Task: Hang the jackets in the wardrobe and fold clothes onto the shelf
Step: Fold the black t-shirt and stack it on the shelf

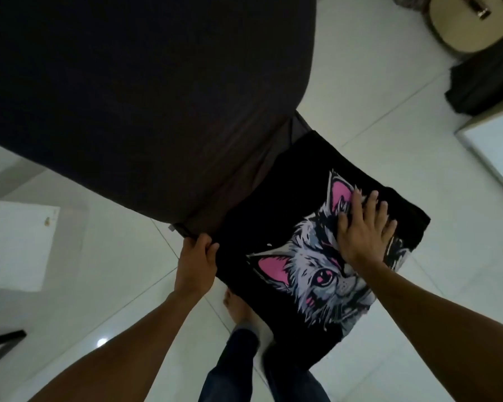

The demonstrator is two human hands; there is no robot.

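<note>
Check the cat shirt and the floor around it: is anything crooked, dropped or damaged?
Nothing stands out. The black cat-print shirt looks folded, with the right hand flat on the print and the left hand gripping its edge. No tear or stain shows. The white floor looks unlittered near it.

A white tiled floor [360, 91] with thin grout lines fills most of the view. At one o'clock an acoustic guitar [459, 27] with a pale body sits at the frame edge, and a dark bag [485, 82] lies on the floor just below it. At three o'clock stands a white panel [497, 146]. At nine o'clock a white board [21, 245] lies flat. At eight o'clock a dark bar [3, 336] juts in.
</note>
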